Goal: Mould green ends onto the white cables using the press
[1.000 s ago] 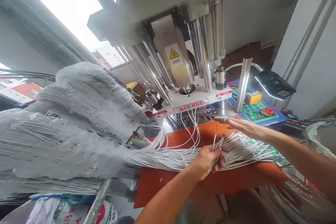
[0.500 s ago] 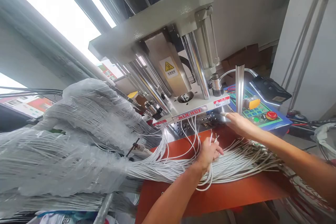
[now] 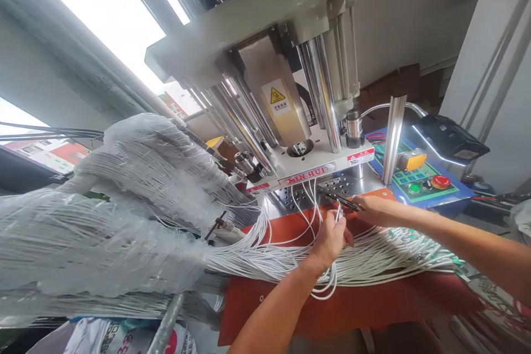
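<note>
Well, the left hand [image 3: 329, 239] is closed, its fingers and thumb pressed together around the ends of a few white wires [image 3: 373, 261], and small metal tips [image 3: 338, 213] stand up out of the pinch. These wires belong to a thick sheaf that crosses an orange-red bench mat [image 3: 344, 310], running from bundles wrapped in clear plastic sheeting [image 3: 103, 243] on the left and fanning out to the right. A few loose loops hang just below the left hand. The right hand [image 3: 373, 210] is closed too and seems to hold a slim dark hand tool [image 3: 340, 199], perhaps pliers, though the fingers hide exactly how it is gripped. The tool's tip points left, just above the wire ends and close to a perforated steel plate [image 3: 298, 196] at the foot of a press [image 3: 249, 16] with chrome columns [image 3: 321, 94]. A red emergency stop button [image 3: 441, 181] sits on a control panel [image 3: 415, 182] farther right. The main danger looks like a hand or wire lying under the press if it cycles, which could crush fingers. Because the sheaf is heavy and loose, a snagged loop or a sudden tug could also pull the thin ends from the pinch, or bend the small tips against the tool.
</note>
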Demonstrator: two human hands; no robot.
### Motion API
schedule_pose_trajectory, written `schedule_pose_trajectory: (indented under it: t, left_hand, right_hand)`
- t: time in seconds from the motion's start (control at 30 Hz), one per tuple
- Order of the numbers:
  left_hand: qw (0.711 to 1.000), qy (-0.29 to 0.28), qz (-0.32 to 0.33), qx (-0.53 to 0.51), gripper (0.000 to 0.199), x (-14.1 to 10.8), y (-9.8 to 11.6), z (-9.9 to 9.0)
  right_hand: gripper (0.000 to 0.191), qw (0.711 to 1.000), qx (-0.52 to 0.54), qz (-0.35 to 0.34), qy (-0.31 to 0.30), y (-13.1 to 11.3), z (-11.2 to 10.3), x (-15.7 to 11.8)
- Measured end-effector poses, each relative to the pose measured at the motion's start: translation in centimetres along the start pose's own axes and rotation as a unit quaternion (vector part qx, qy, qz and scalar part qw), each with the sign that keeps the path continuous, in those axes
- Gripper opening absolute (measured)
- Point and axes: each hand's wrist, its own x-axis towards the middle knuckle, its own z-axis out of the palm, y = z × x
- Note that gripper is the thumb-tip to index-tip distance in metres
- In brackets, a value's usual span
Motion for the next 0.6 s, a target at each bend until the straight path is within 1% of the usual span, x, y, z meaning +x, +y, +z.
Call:
schedule_pose_trajectory:
  t: [0.07,0.17,0.3,0.4,0.5,0.6]
  left_hand:
    - [1.000,-0.004,0.006,-0.003,0.026,-0.2,-0.2,-0.1]
    - [0.999,0.002,0.001,-0.041,0.026,-0.3,0.2,-0.4]
    - [0.997,0.029,0.001,-0.075,0.030,-0.6,0.9,-0.6]
    - [0.998,0.031,0.014,-0.054,0.031,-0.8,1.0,-0.3]
    - [0.999,0.035,0.032,-0.010,0.021,-0.7,0.7,0.1]
    - [0.997,0.052,0.037,0.041,0.013,-0.3,0.5,0.2]
  right_hand:
    - [0.013,1.000,0.025,0.007,0.003,-0.8,1.0,-0.5]
    - [0.010,0.997,0.071,0.022,0.018,-0.7,2.6,-0.6]
    - [0.019,0.991,0.118,0.031,0.051,0.3,4.4,0.0]
    - [0.027,0.991,0.094,0.056,0.080,0.5,5.2,0.1]
    - [0.029,0.991,0.051,0.063,0.109,0.2,5.7,0.0]
    - [0.030,0.991,0.043,0.056,0.112,0.1,5.7,-0.1]
